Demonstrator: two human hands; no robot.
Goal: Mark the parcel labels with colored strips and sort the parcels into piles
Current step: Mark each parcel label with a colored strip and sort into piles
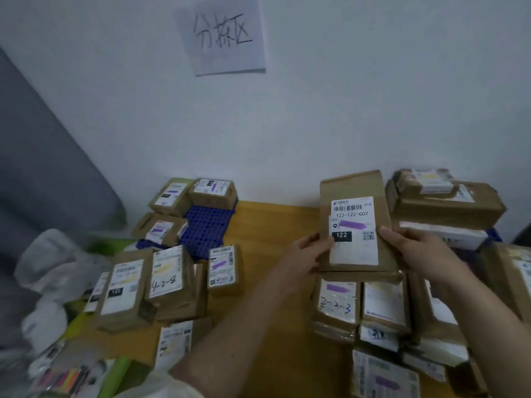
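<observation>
I hold a flat brown cardboard parcel point(352, 185) upright above the wooden table point(267, 222). Its white label point(354, 254) reads 122-122-C07 and carries a purple strip point(352, 224). My left hand point(306, 255) grips the parcel's left edge, thumb on the label. My right hand point(416, 249) grips its right edge. Below it lies a pile of parcels point(337, 304), one with a purple strip and handwritten 2-2-3. At the left stands a group of parcels point(168, 275) with yellow strips, one marked 4-2-8.
Three purple-marked parcels point(212, 192) sit around a blue plastic grid point(207, 225) at the back left. A taller stack of parcels point(448, 202) stands at the back right. Colored strips point(64, 379) lie at the bottom left beside white bags point(46, 265). A handwritten paper sign point(224, 34) hangs on the wall.
</observation>
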